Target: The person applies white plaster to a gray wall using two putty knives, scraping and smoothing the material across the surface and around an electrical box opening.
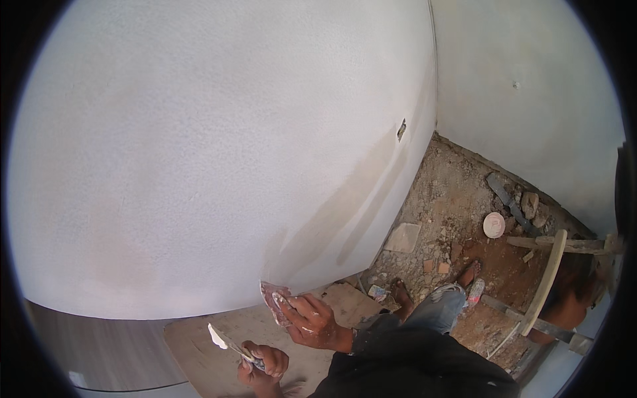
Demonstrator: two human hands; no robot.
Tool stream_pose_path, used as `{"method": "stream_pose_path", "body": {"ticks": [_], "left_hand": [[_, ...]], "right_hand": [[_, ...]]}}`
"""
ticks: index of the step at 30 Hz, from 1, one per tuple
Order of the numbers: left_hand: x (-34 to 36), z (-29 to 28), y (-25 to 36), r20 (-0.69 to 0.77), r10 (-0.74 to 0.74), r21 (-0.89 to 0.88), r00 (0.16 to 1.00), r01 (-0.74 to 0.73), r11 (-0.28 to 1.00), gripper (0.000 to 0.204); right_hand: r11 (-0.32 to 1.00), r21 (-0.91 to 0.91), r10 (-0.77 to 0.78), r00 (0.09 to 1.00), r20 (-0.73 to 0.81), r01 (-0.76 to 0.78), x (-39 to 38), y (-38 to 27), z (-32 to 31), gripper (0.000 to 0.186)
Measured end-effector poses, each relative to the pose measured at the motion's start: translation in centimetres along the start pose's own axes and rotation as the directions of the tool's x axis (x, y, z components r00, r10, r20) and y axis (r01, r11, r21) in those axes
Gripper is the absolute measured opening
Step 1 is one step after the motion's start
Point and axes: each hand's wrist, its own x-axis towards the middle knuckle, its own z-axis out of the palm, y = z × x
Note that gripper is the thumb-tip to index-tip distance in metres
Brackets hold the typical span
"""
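Note:
My right hand (314, 323) is closed around a flat, reddish-brown smeared scraper (273, 300). Its edge lies against the lower part of the white wall (199, 166), or very close to it. Below and to the left, my left hand (263, 363) grips a putty knife (233, 348) by its handle. A lump of white putty (216, 336) sits on the tip of that knife. White smears mark the fingers of my right hand. Above the scraper, darker beige streaks (338, 205) run up the wall toward a small cut-out box (401, 129).
Under my hands lies a dusty brown board (206, 355). Rubble ground (431, 199) fills the corner, with a small whitish bowl (494, 225), a grey strip (507, 199) and stones (529, 204). A wooden frame (545, 282) stands at the right, near my legs (441, 308).

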Motion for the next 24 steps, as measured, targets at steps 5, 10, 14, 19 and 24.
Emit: {"method": "stream_pose_path", "body": {"ticks": [5, 10, 14, 19, 24], "left_hand": [[-1.9, -0.3, 1.2, 0.006, 0.085, 0.005, 0.996, -0.085, 0.996, 0.034], [-3.1, -0.4, 1.2, -0.008, 0.132, -0.029, 0.991, -0.132, 0.991, 0.036], [-4.1, -0.7, 1.2, -0.026, 0.174, -0.046, 0.984, -0.175, 0.983, 0.038], [-5.0, -0.8, 0.2, -0.040, 0.223, -0.088, 0.974, -0.226, 0.970, 0.040], [-5.1, -0.3, -1.2, -0.064, 0.239, -0.172, 0.969, -0.247, 0.954, 0.041]], "right_hand": [[1.000, -0.007, 0.021, 1.000, -0.010, -0.021, 1.1, 2.0, -3.9, 0.045], [0.968, -0.197, 0.111, 0.970, -0.215, -0.155, 5.2, 2.8, -2.4, 0.043], [0.987, -0.032, -0.153, 0.986, 0.065, 0.155, 1.0, -2.6, -0.1, 0.028], [0.993, -0.119, -0.005, 0.972, -0.234, -0.023, 7.6, 0.3, -5.9, 0.032], [0.962, -0.270, -0.100, 0.967, -0.234, 0.034, 9.6, -0.9, -2.9, 0.032]]}}
